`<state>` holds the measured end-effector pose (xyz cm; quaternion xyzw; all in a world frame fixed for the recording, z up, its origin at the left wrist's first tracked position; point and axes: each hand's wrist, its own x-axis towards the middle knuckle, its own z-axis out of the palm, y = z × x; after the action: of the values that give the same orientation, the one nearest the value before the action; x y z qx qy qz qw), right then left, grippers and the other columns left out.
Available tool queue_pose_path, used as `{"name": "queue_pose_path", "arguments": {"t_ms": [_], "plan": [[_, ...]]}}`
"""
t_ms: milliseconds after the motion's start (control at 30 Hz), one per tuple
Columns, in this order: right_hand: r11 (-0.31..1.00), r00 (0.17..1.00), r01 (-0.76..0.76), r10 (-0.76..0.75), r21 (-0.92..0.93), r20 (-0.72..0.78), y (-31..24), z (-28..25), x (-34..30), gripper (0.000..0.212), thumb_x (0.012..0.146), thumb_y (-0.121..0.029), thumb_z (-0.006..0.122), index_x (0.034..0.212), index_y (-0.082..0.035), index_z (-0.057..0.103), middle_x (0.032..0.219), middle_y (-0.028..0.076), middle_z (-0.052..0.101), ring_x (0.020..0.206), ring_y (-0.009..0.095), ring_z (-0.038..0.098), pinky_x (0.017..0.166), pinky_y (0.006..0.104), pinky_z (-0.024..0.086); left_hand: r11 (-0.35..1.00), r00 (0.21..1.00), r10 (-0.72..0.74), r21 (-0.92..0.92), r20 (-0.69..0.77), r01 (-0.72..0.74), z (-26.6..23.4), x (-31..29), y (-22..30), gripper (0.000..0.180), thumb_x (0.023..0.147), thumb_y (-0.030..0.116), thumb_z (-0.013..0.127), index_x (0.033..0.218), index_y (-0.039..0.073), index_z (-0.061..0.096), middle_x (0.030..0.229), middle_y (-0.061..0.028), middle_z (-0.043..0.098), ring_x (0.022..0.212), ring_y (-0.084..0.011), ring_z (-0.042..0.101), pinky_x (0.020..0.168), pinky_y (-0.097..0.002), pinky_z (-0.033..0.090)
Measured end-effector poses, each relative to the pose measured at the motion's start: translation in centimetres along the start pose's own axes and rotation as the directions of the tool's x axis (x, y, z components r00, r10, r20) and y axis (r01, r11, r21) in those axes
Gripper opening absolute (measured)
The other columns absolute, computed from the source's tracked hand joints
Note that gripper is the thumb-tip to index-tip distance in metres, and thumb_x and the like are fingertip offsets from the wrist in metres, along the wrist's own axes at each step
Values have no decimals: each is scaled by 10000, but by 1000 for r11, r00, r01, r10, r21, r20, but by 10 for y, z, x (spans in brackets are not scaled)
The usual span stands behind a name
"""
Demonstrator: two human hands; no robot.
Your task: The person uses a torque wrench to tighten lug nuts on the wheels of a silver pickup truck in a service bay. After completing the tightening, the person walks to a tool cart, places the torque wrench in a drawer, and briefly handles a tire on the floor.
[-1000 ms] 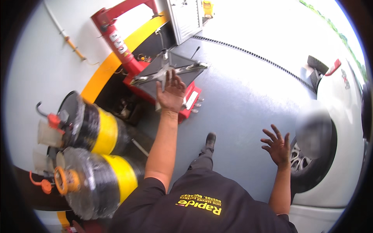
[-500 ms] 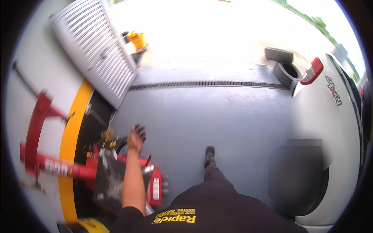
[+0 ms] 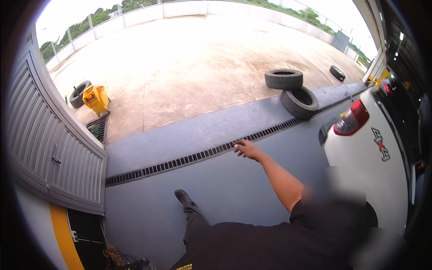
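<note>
My right hand (image 3: 247, 149) reaches out over the grey-blue floor, seen just in front of the drain grate (image 3: 180, 162). Its fingers are loosely bent and slightly apart, with nothing in them. The bare forearm comes from a black short sleeve at the lower right. My left hand is out of view. Two tyres lie ahead on the right: one tyre (image 3: 284, 79) flat, the other tyre (image 3: 299, 102) tilted against it by the grate. Neither is touched by the hand.
A white pickup (image 3: 375, 162) stands at the right. At the left is a grey louvred door (image 3: 54, 135). Beyond it sit a yellow mop bucket (image 3: 96, 99) and a tyre (image 3: 79, 94). Another tyre (image 3: 337, 73) lies farther off. Wire brush-like bristles (image 3: 114, 255) show at lower left.
My view has swung outward to the yard, and the red machine has left the picture. My left hand has gone out of view, while my right arm has come in.
</note>
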<state>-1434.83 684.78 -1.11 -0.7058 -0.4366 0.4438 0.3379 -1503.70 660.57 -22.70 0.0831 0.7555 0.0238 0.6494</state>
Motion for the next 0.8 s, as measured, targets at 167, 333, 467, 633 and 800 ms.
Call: {"name": "queue_pose_path", "arguments": {"t_ms": [167, 333, 467, 633, 800], "plan": [[975, 975, -172, 189, 140, -118, -45, 71, 203, 388, 1004, -357, 598, 1255, -62, 627, 1043, 82, 720, 854, 207, 685, 743, 356, 549, 976, 993, 30, -211, -112, -54, -57, 59, 187, 420, 1044, 385, 545, 1159, -7, 640, 1126, -167, 693, 940, -338, 675, 771, -510, 540], [680, 525, -517, 732, -520, 435, 17, 169, 246, 353, 1008, -339, 603, 1291, -129, 623, 1111, 100, 724, 974, 288, 708, 796, 469, 575, 904, 898, 397, -88, -190, -418, -120, 44, 496, 477, 1007, 419, 584, 1330, 69, 581, 1148, -97, 703, 945, -228, 647, 747, -399, 510], [512, 362, -729, 852, -454, 379, -12, 195, 310, 334, 1014, -335, 583, 1237, -91, 630, 1092, 127, 723, 967, 287, 707, 793, 471, 567, 724, 725, 684, -46, -77, -688, -135, -22, 734, 453, 1007, 364, 586, 1359, 79, 573, 1206, -63, 696, 1003, -177, 642, 815, -352, 502], [471, 396, -821, 877, -324, 271, -61, 228, 535, 332, 1022, -329, 557, 1170, -43, 638, 1068, 162, 721, 957, 286, 705, 789, 474, 556, 767, 807, 530, -258, -261, -588, -177, 48, 894, 475, 1014, 402, 580, 1374, 94, 550, 1230, -87, 688, 1066, -208, 649, 861, -368, 512], [696, 691, -718, 717, -35, 92, -186, 238, 878, 321, 1024, -297, 526, 1151, -17, 617, 1057, 169, 714, 904, 272, 691, 753, 450, 546, 971, 971, -231, -76, -62, 226, -178, 127, 925, 453, 998, 380, 620, 1318, 60, 609, 1267, -141, 686, 1109, -288, 676, 900, -451, 554]]}}
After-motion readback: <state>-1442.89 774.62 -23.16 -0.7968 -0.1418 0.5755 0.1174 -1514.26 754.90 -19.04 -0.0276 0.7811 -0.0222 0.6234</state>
